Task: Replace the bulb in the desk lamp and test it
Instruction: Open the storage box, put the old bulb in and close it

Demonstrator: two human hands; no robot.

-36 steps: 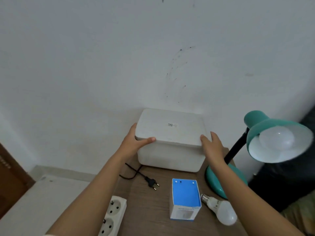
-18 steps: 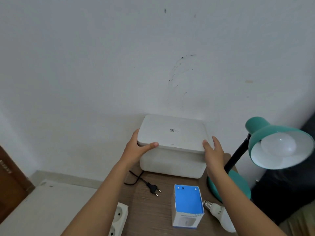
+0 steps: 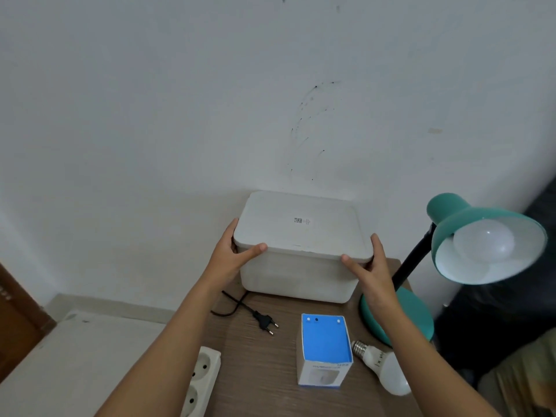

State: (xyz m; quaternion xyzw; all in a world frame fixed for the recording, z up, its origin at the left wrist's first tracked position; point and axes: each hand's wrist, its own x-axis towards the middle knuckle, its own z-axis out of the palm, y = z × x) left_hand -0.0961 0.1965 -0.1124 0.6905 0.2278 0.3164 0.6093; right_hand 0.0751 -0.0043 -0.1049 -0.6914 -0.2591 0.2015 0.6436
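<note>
A teal desk lamp (image 3: 469,236) stands at the right of the wooden table (image 3: 264,362), with a white bulb (image 3: 484,242) in its shade. A loose white bulb (image 3: 386,371) lies beside the lamp base (image 3: 412,314). A blue and white bulb box (image 3: 325,350) stands in front. The lamp's black plug (image 3: 264,322) lies unplugged on the table. A white lidded box (image 3: 301,245) sits against the wall. My left hand (image 3: 237,254) grips its lid's left corner and my right hand (image 3: 373,266) grips the right corner.
A white power strip (image 3: 200,380) hangs over the table's front left edge. The white wall rises right behind the lidded box. A pale low surface (image 3: 75,356) lies left of the table, and a brown door edge (image 3: 18,323) stands at the far left.
Both hands stay on the lid's corners. My right thumb has shifted onto the lid's front edge. The view has drifted slightly.
</note>
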